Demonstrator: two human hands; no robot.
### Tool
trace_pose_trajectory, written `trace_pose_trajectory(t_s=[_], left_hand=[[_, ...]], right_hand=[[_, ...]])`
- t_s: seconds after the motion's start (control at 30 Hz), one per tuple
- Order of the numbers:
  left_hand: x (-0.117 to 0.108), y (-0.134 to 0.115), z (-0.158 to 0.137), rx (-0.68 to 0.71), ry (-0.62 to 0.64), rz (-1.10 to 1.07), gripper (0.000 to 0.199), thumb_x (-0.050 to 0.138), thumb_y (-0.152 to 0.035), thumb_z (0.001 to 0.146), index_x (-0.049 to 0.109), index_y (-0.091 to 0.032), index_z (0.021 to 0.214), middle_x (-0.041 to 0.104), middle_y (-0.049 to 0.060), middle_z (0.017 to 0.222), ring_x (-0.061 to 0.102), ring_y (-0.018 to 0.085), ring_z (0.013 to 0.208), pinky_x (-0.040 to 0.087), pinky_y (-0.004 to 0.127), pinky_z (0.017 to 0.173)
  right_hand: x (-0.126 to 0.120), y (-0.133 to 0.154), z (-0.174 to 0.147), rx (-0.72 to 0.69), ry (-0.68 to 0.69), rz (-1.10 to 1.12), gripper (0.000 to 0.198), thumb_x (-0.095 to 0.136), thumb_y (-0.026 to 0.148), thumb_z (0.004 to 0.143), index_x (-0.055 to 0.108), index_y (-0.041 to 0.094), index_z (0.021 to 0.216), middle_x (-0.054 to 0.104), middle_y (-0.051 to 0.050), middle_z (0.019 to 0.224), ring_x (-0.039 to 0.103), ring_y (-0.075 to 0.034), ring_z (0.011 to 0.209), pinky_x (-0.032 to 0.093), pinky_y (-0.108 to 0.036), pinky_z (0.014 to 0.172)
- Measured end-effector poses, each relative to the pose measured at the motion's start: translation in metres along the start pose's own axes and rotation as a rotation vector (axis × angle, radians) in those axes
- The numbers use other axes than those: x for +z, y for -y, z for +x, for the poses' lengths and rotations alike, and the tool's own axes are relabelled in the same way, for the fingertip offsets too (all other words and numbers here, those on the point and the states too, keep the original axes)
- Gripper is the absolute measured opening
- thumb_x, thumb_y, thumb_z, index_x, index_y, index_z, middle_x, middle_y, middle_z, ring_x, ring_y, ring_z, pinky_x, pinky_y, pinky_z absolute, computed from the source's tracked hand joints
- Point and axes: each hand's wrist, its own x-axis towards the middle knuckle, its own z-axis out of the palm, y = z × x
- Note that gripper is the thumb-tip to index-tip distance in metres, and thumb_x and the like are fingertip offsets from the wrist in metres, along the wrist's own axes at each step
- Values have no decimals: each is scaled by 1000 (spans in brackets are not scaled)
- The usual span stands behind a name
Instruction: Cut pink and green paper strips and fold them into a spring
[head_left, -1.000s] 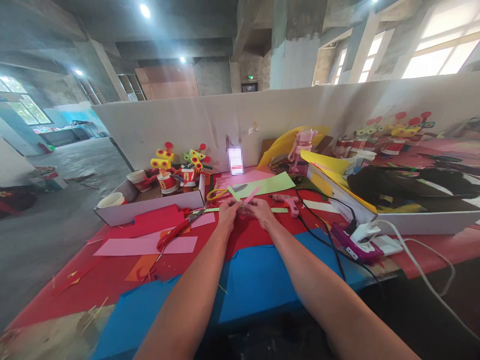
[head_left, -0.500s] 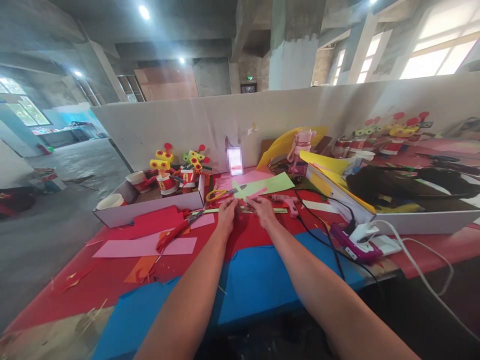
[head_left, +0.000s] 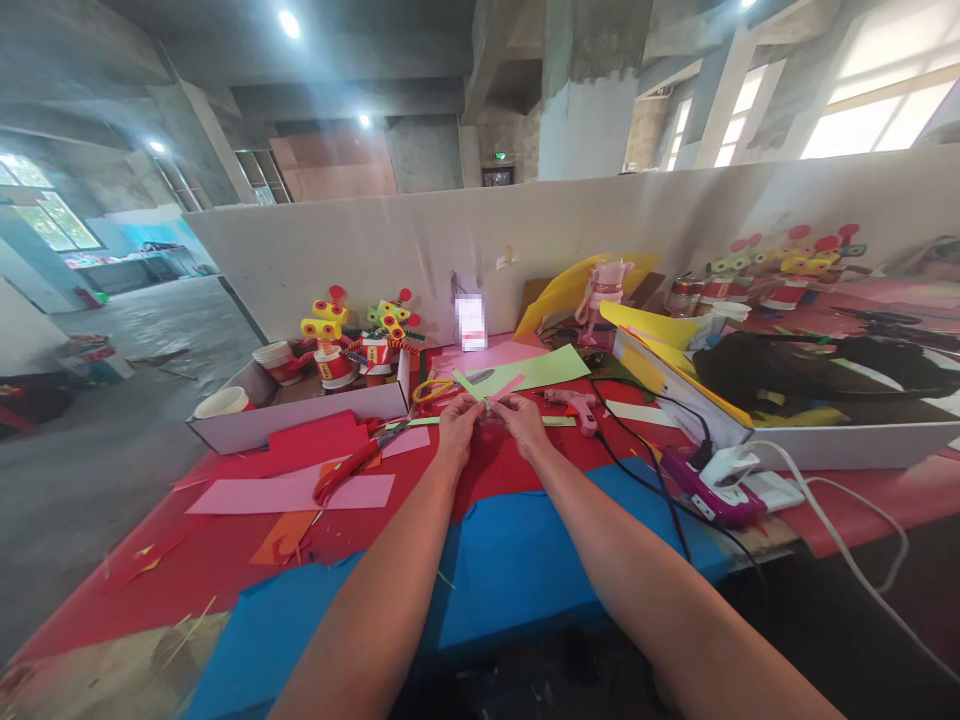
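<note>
Over the red-covered table, my left hand [head_left: 458, 424] and my right hand [head_left: 523, 422] are closed, fingertips almost meeting. Between them they pinch a narrow pink paper strip [head_left: 511, 387] and a narrow green paper strip [head_left: 466, 382], joined or crossed at the fingers in a V; the exact joint is hidden. The pink one slants up to the right, the green one up to the left. Behind the hands lies a wide green paper sheet [head_left: 551, 368]. Yellow-handled scissors [head_left: 433, 390] rest just beyond my left hand, and a pink glue gun [head_left: 581, 408] lies right of my right hand.
Red-handled pliers or shears [head_left: 341, 478] lie on pink paper [head_left: 225, 496] to the left. A white box [head_left: 300, 415] holds paper cups and robot figures [head_left: 328, 345]. Right are a purple power strip [head_left: 705, 490], cables and another box [head_left: 847, 445]. Blue cloth [head_left: 517, 560] covers the near edge.
Both hands stay nearly in place, the fingertips shifting slightly. The pink strip has tilted steeper, and the green strip now shows more clearly, slanting up to the left.
</note>
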Motion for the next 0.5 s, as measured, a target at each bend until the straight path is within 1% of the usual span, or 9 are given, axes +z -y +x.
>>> trace_pose_trajectory(t_s=[0.2,0.33,0.4,0.5], left_hand=[[0,-3,-2,-50,-29,8,30,79,-32,58,53,-18,64,54,-6,54,47,8,46,37,21,47],[-2,0,0,-24,-31,25,31,80,-31,58,52,-18,62,53,-7,53,47,7,46,38,20,47],[-3,2,1,-17,-32,27,30,80,-33,59,55,-17,64,55,-6,55,49,8,47,39,20,48],[-3,2,2,-70,10,32,32,80,-38,61,61,-16,73,61,-3,60,53,9,49,41,22,49]], right_hand=[[-2,1,1,45,21,6,32,84,38,52,61,18,62,68,0,59,67,-20,60,57,-36,68],[-2,0,2,56,7,-7,31,84,35,50,61,17,61,67,0,57,67,-20,60,58,-35,67],[-2,-1,3,49,-14,-19,29,83,35,52,62,17,61,67,0,56,67,-20,60,57,-36,66],[0,-2,4,36,-36,-17,28,81,36,55,65,17,66,69,-2,58,68,-22,60,57,-36,64]])
